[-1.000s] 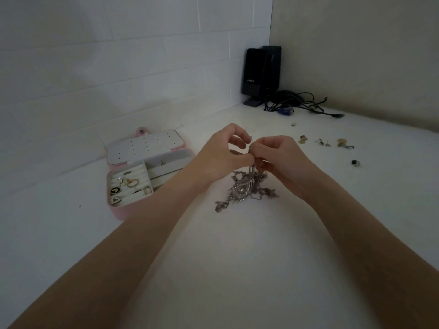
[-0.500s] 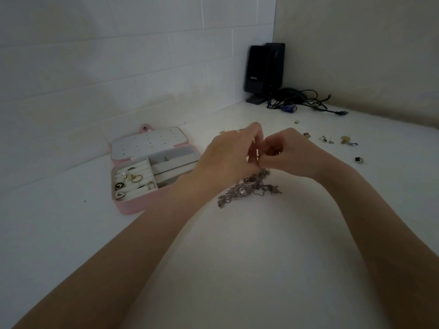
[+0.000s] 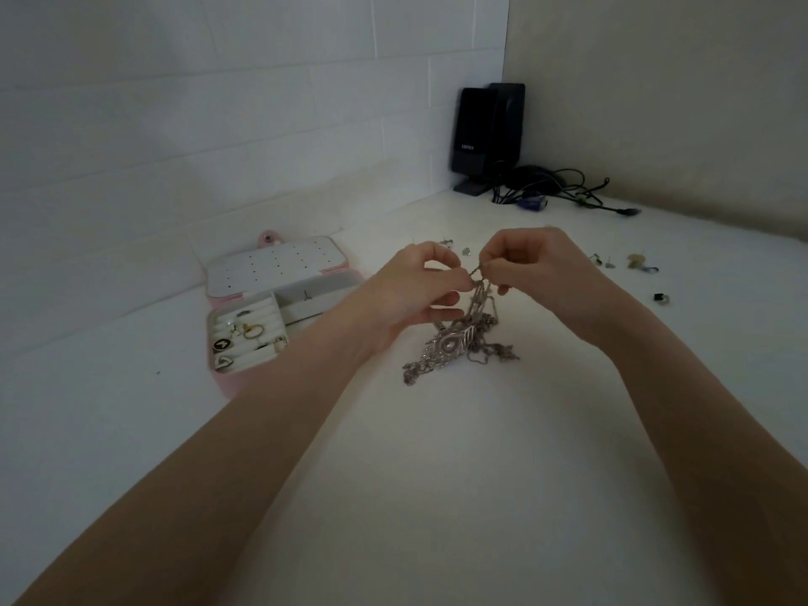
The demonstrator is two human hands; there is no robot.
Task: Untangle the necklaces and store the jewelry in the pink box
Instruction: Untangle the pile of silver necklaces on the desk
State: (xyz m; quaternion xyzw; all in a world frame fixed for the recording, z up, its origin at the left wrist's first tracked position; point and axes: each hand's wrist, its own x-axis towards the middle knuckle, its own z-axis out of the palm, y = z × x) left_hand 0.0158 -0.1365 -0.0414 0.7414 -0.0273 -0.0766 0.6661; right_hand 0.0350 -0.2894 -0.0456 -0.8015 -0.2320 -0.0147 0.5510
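item: necklace tangle, hanging straight below my pinching left hand and right hand; pink box left, nearer left hand.

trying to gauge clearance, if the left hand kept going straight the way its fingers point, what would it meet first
Probably the right hand: the left hand points its fingertips rightward at it, both pinching the same chain of the tangled necklaces. Depth is unclear.

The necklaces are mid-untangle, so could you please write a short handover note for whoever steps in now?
Left hand and right hand both pinch a chain at the top of the tangled necklaces, whose bulk lies on the table.
The pink box lies open at left, with several rings inside.
Done: those rings stored.
Left: free the chains, then store them and the small pieces scattered at right.
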